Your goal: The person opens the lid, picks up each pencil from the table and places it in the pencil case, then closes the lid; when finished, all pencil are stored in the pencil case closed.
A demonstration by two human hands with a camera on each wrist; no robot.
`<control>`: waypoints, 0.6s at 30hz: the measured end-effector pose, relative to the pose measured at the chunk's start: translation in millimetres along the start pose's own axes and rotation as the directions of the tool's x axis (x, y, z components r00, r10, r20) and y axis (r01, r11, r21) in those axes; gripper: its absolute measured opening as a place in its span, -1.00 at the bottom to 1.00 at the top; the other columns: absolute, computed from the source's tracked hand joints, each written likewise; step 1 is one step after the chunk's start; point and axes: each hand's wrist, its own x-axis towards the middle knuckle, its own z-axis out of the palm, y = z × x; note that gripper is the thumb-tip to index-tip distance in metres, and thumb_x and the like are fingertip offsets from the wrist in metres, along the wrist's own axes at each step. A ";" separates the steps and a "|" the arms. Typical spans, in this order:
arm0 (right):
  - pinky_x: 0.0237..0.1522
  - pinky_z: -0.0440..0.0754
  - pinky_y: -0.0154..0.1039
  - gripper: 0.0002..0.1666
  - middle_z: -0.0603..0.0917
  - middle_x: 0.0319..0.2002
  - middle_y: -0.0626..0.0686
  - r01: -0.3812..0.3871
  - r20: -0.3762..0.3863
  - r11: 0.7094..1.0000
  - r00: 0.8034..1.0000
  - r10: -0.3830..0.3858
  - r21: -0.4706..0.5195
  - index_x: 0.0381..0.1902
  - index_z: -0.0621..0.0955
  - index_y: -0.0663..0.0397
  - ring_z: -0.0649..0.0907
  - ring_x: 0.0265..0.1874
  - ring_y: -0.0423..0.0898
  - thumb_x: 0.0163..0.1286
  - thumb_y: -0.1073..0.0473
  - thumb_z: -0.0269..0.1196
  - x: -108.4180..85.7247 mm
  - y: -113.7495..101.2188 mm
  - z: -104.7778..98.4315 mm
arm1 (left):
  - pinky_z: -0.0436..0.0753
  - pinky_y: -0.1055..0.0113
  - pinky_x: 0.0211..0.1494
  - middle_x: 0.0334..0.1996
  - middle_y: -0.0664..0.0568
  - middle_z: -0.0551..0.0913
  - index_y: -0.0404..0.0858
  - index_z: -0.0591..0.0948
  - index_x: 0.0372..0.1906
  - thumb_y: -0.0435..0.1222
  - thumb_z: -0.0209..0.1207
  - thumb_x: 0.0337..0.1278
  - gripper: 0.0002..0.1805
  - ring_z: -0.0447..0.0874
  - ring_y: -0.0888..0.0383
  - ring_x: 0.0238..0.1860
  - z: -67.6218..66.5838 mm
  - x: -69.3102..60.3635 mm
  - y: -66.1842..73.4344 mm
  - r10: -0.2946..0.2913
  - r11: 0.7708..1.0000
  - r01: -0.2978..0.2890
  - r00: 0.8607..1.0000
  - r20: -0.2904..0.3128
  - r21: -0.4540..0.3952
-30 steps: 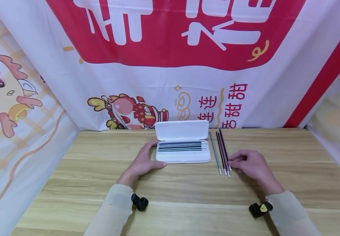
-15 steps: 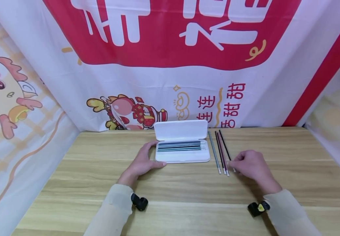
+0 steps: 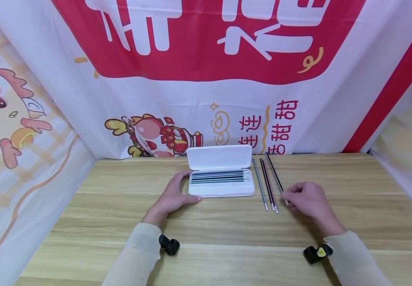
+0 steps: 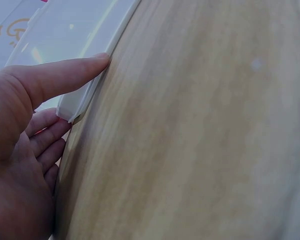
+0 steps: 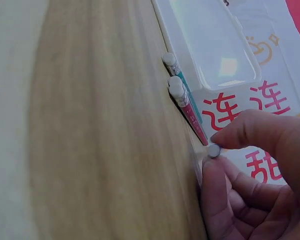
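Observation:
A white pencil case stands with its lid raised on the wooden table, a row of several dark and green pencils lying inside. My left hand holds the case at its left end, thumb along the front edge and fingers at the side. Between thumb and forefinger, my right hand pinches a black pencil near its white eraser. Left of it lie a blue-grey pencil and a close bunch of dark and maroon pencils, erasers towards me.
The wooden table ends at a white and red printed cloth hanging right behind the case. Another patterned cloth hangs along the left side. A black camera is strapped to each wrist.
My right hand has drawn the black pencil away from the bunch, to the right, and its far end has moved slightly back. The left hand has stayed on the case.

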 end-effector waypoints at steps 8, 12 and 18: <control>-0.17 0.84 -0.28 -0.53 0.79 0.00 0.24 0.015 0.011 0.981 1.000 -0.017 0.193 0.21 0.66 0.33 0.78 -0.21 -0.12 0.54 0.07 0.32 5.9 7.2 0.2 | -0.07 -0.33 0.79 0.69 -0.04 0.23 0.02 0.32 0.63 -0.13 0.62 0.06 0.04 0.04 -0.18 0.73 0.2 -0.5 -1.9 -0.009 1.000 0.009 1.000 0.002 -0.001; -0.13 0.86 -0.29 -0.51 0.78 0.06 0.26 0.027 0.014 0.965 0.999 -0.032 0.263 0.26 0.63 0.36 0.80 -0.19 -0.15 0.58 0.09 0.31 7.9 9.4 0.7 | -0.08 -0.33 0.79 0.69 -0.05 0.22 0.01 0.32 0.63 -0.13 0.62 0.05 0.05 0.04 -0.18 0.73 -0.1 -0.3 -2.1 -0.008 1.000 0.008 1.000 0.002 0.003; -0.13 0.86 -0.28 -0.51 0.78 0.05 0.23 0.025 0.019 0.953 0.999 -0.033 0.301 0.26 0.62 0.35 0.81 -0.20 -0.17 0.59 0.08 0.33 10.6 10.3 0.3 | -0.08 -0.33 0.79 0.69 -0.05 0.22 0.00 0.31 0.64 -0.13 0.62 0.06 0.05 0.04 -0.18 0.73 -0.2 0.3 -1.5 -0.005 1.000 0.005 1.000 0.002 0.001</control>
